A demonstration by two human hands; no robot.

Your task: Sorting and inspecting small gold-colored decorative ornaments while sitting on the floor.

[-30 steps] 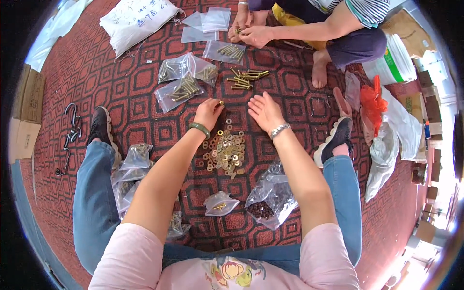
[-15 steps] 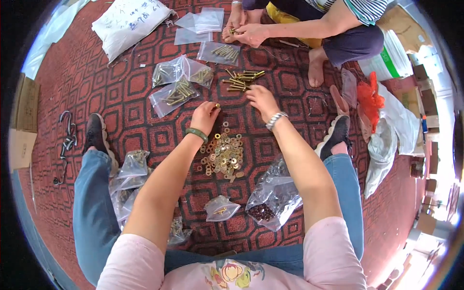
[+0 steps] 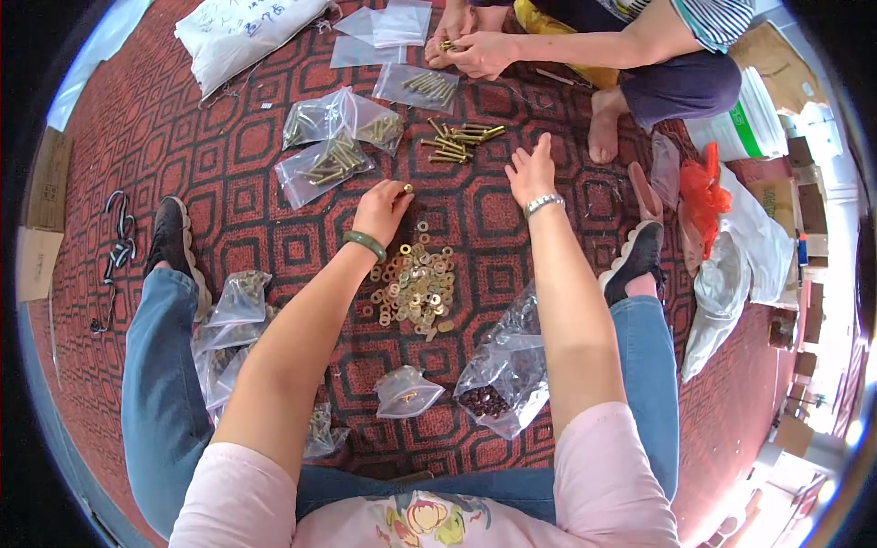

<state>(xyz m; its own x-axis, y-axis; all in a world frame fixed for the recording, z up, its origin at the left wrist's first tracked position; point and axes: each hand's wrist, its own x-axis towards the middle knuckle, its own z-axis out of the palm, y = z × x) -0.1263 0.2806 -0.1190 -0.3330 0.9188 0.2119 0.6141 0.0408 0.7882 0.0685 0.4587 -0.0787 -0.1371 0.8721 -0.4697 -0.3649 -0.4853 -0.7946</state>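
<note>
I see a red patterned carpet with the work spread between my knees, and most of it looks unfinished to me. Several filled bags of brass bolts lie on the far left side, which I judge to be the done share, and more bags sit by my left leg. A larger bag holding dark pieces lies open by my right thigh, and a small bag sits near it with little inside. The washer pile is still large and loose in the middle of the carpet, so I reckon a good deal is left to sort. Beyond it lie the loose bolts, unbagged, just ahead of my right hand, whose fingers are spread apart and empty as it reaches toward them. My left hand rests just above the washer pile, its fingertips pinched together on one small brass piece. Across from me another person's hands are closed around more bolts; I cannot tell how far their share has come.
</note>
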